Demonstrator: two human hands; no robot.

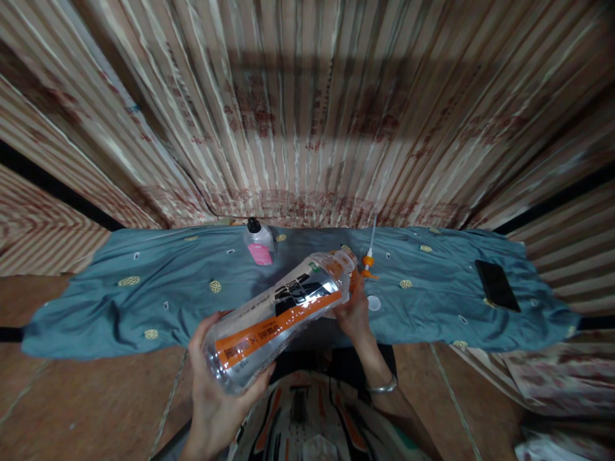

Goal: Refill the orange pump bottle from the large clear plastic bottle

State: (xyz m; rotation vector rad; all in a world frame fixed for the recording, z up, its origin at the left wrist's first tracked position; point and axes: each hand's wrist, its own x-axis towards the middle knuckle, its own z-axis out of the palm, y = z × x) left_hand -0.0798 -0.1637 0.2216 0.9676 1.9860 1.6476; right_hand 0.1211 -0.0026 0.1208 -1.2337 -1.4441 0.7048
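Note:
A large clear bottle [283, 314] with an orange, black and white label is tilted over the cloth, its neck to the upper right. Around its base, at the lower left, my left hand [216, 384] is wrapped. My right hand [354, 314] is closed at the neck end; an orange piece shows beside the neck there, partly hidden. Just right of that hand, an orange pump head with a clear tube [368, 261] lies on the cloth, and a small white round disc [373, 303] is below it.
A small bottle with a black cap and pink label [261, 246] stands at the back, left of centre. A black phone [497, 285] lies at the right on the blue-green cloth [182, 301]. Striped curtains [307, 115] hang behind and at the sides.

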